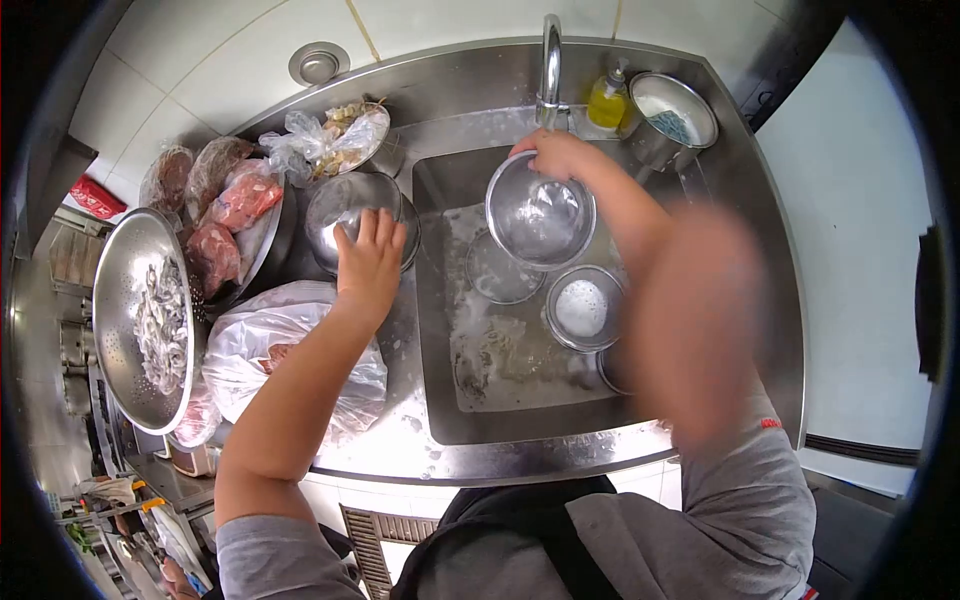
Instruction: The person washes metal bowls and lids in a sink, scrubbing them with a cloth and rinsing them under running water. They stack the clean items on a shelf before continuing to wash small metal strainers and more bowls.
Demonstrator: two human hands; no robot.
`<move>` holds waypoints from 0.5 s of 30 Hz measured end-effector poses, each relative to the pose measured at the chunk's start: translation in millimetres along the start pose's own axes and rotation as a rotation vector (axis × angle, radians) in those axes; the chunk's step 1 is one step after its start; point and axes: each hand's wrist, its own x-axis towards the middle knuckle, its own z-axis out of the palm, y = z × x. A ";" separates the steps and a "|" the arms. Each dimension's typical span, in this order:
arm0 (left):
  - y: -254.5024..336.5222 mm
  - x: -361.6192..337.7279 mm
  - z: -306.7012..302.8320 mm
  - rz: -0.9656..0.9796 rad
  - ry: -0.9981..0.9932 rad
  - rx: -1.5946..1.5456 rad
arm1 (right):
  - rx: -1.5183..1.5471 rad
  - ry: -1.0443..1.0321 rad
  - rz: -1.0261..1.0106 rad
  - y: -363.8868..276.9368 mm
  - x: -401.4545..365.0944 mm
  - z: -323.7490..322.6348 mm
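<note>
My right hand grips the rim of a shiny metal bowl, held tilted over the sink just below the faucet. My left hand rests with spread fingers on an upside-down metal bowl on the counter left of the sink. Down in the cloudy sink water lie a round clear-looking bowl and a small bowl with white suds. Another round rim is partly hidden by my right arm.
Left of the sink are a colander of greyish food, bagged meat, a white plastic bag and a container of scraps. Behind the sink stand a yellow soap bottle and a metal pot.
</note>
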 end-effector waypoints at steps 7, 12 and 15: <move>-7.8 18.8 0.1 0.091 -0.166 -0.133 | 0.765 0.554 -0.147 6.4 -31.3 8.2; -20.0 7.7 30.1 0.086 -0.009 -0.225 | 1.053 0.866 -0.173 17.5 -17.9 52.0; -22.6 9.0 16.3 0.099 0.005 -0.182 | 1.068 0.897 -0.070 -1.0 -16.0 64.7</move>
